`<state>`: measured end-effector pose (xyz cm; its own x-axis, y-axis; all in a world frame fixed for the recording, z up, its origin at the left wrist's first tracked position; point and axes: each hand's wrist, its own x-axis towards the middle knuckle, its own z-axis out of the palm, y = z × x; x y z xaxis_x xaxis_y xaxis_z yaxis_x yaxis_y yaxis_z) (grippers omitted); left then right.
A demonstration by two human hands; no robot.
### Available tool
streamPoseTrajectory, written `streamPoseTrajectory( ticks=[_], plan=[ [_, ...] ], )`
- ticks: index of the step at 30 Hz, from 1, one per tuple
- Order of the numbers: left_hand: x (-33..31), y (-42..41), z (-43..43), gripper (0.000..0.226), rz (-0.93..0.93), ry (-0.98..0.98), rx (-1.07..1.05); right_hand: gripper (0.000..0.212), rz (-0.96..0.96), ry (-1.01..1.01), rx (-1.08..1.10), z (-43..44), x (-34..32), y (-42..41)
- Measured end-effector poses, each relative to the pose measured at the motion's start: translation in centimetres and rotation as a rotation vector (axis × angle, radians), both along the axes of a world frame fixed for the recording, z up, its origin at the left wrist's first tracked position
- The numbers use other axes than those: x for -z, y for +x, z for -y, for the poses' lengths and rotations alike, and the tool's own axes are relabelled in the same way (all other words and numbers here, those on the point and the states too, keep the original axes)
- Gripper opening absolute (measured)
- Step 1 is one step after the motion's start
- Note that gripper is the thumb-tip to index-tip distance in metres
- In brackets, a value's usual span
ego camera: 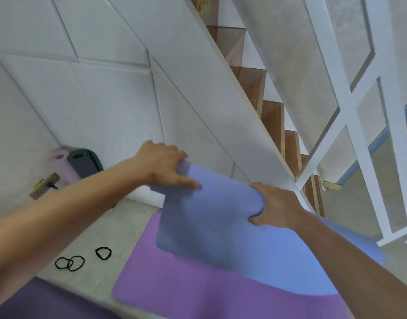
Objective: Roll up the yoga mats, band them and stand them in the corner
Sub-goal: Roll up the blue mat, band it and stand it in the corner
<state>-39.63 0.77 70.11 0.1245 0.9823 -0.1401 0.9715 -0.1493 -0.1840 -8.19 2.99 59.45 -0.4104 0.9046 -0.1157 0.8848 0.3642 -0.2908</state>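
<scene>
We're on a pale grey tiled floor (119,229), tucked in by a staircase. Up and left of the hands there's a white panelled wall (59,88) that closes in the space under the stairs, cut into slanted panels. Straight above the hands the wooden steps (272,116) climb away, brown with white edging. Off to the right of the hands is a white railing (350,100) with frosted panes. The light is soft and even, with no hard shadows anywhere.
</scene>
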Motion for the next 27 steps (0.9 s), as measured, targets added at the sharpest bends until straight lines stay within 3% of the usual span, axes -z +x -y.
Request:
streamPoseTrajectory(
  ticks=[2, 5, 8, 14, 19, 22, 27],
  plan=[
    [-0.5, -2.5, -0.5, 0.101, 0.345, 0.043, -0.198, 0.074, -0.028, -0.066, 0.037, 0.0, 0.3, 0.8],
    [1.0, -4.2, -1.0, 0.076, 1.14, -0.104, -0.504, 0.081, -0.054, -0.1, 0.053, -0.1, 0.6, 1.3],
    [3.1, -3.3, -1.3, 0.059, 1.471, -0.136, -0.668, 0.086, -0.056, -0.081, 0.039, -0.5, 0.9, 1.2],
    [5.1, -2.7, -1.2, 0.054, 1.607, -0.025, -0.682, 0.093, 0.005, -0.046, -0.01, -1.6, 0.8, 0.6],
    [6.4, -3.5, -0.9, 0.079, 1.588, -0.135, -0.613, 0.092, 0.085, -0.01, -0.039, -2.1, 0.9, -0.1],
    [6.6, -3.1, -0.5, 0.078, 1.533, -0.191, -0.558, 0.091, 0.139, 0.015, -0.064, -2.3, 0.7, -0.5],
    [5.7, -2.0, 0.1, 0.084, 1.615, -0.058, -0.616, 0.091, 0.11, 0.042, -0.081, -1.8, 0.6, -0.1]
  ],
)
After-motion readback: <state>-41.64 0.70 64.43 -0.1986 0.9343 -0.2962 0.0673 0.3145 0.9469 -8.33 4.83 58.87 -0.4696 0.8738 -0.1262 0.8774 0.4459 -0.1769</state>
